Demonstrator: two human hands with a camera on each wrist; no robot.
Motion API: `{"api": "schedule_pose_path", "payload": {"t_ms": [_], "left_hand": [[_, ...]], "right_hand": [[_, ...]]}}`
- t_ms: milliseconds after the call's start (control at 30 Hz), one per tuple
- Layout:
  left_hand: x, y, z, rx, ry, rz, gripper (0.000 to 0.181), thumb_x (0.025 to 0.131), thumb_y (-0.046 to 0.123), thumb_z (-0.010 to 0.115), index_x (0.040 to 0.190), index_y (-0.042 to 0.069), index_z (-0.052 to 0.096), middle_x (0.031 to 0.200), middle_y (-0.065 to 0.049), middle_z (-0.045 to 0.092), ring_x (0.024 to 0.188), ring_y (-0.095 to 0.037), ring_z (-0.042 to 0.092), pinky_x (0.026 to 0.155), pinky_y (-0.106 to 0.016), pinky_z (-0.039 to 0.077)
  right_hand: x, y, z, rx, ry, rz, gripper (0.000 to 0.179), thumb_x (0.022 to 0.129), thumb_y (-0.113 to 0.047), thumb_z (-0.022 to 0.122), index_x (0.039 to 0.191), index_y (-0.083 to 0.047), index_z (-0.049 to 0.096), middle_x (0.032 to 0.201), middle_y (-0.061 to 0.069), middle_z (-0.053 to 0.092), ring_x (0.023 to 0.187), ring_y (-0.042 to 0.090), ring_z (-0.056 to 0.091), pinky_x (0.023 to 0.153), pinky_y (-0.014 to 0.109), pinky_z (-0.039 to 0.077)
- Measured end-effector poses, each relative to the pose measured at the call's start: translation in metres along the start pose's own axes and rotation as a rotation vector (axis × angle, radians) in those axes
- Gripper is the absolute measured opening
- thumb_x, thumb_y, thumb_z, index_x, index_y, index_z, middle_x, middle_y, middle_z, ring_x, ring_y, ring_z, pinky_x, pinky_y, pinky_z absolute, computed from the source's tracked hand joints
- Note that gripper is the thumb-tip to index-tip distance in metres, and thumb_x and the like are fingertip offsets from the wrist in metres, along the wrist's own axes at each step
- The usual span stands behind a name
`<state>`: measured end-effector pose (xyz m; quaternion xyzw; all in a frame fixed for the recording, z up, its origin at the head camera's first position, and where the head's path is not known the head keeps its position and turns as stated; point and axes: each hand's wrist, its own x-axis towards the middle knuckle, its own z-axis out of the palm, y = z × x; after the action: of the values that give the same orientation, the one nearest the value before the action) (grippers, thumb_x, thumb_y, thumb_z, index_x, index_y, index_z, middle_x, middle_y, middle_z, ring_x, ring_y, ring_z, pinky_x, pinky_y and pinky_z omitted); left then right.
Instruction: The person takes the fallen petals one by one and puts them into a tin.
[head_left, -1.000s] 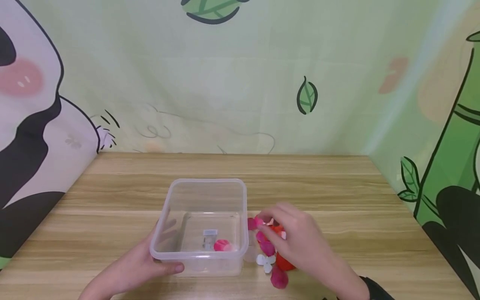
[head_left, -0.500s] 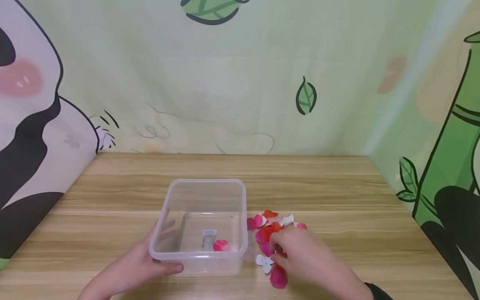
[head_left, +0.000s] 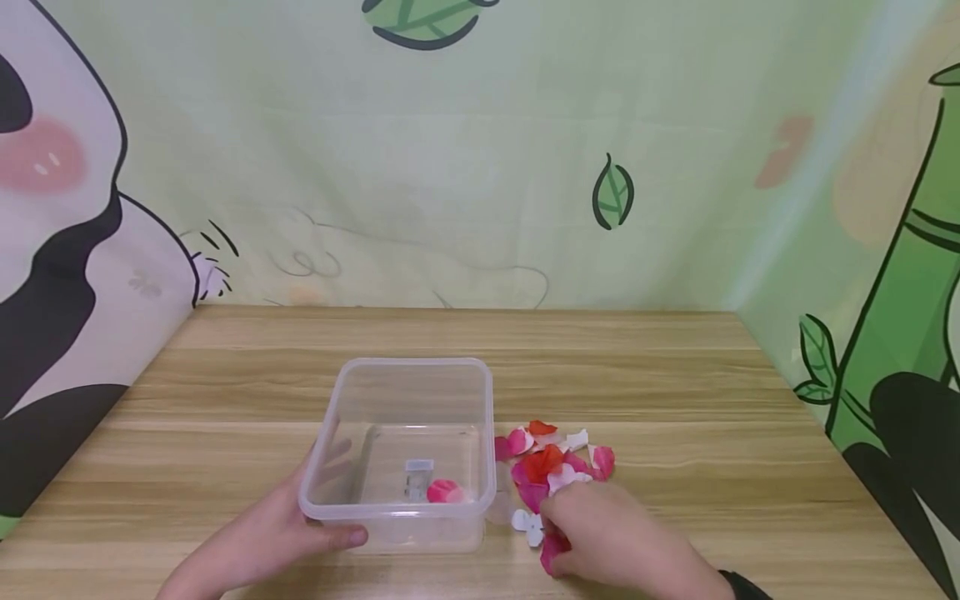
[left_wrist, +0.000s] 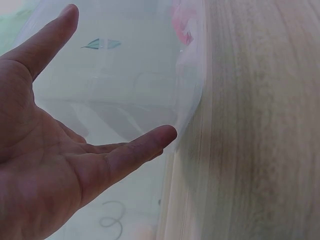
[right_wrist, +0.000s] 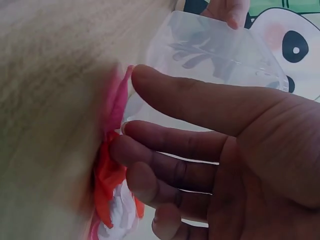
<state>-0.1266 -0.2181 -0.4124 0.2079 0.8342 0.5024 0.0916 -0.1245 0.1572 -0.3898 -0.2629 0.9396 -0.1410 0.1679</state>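
My left hand steadies a clear plastic box at its near left corner. The thumb lies along the front wall; the fingers extend straight along the left side in the left wrist view. My right hand reaches down to a magenta petal at the front of a loose petal pile. In the right wrist view, the thumb touches the upper edge of that petal, and the forefinger sits apart near its lower end. Inside the box lies a pink petal. A red petal shows beside the fingers.
Right of the box lie a red petal, a pink petal, white pieces and a small white flower. The wooden table meets a printed cloth backdrop behind.
My right hand has moved from the back of the petal pile toward me, down to the front magenta petal, uncovering red, white and pink petals. My left hand and the box have stayed put.
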Motion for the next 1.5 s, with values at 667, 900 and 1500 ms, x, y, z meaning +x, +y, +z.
{"api": "schedule_pose_path", "payload": {"t_ms": [667,900,1500], "left_hand": [[0.000,-0.001,0.001,-0.057,-0.012,-0.007,0.122,0.084,0.023,0.088,0.166,0.026,-0.002,0.158,-0.036,0.025,0.123,-0.045,0.054,0.088,-0.029,0.052],[0.000,-0.001,0.000,-0.047,-0.014,0.012,0.122,0.085,0.022,0.087,0.166,0.025,-0.004,0.157,-0.038,0.025,0.124,-0.045,0.053,0.087,-0.029,0.052],[0.001,-0.001,0.001,-0.070,-0.019,0.020,0.121,0.084,0.017,0.087,0.166,0.023,-0.002,0.154,-0.040,0.027,0.120,-0.044,0.054,0.086,-0.028,0.052]], "right_hand": [[0.004,0.003,0.007,-0.069,0.080,-0.113,0.028,0.083,-0.013,0.086,0.071,-0.023,0.063,0.064,-0.016,0.048,0.060,0.006,0.045,0.058,0.024,0.043],[0.000,0.006,-0.003,-0.036,0.139,-0.112,0.026,0.083,-0.011,0.085,0.070,-0.021,0.065,0.064,-0.017,0.051,0.061,0.005,0.046,0.058,0.024,0.044],[-0.001,0.000,-0.030,0.021,0.415,-0.156,0.018,0.084,-0.006,0.084,0.083,-0.017,0.070,0.076,-0.015,0.061,0.066,0.003,0.051,0.057,0.021,0.047]]}}
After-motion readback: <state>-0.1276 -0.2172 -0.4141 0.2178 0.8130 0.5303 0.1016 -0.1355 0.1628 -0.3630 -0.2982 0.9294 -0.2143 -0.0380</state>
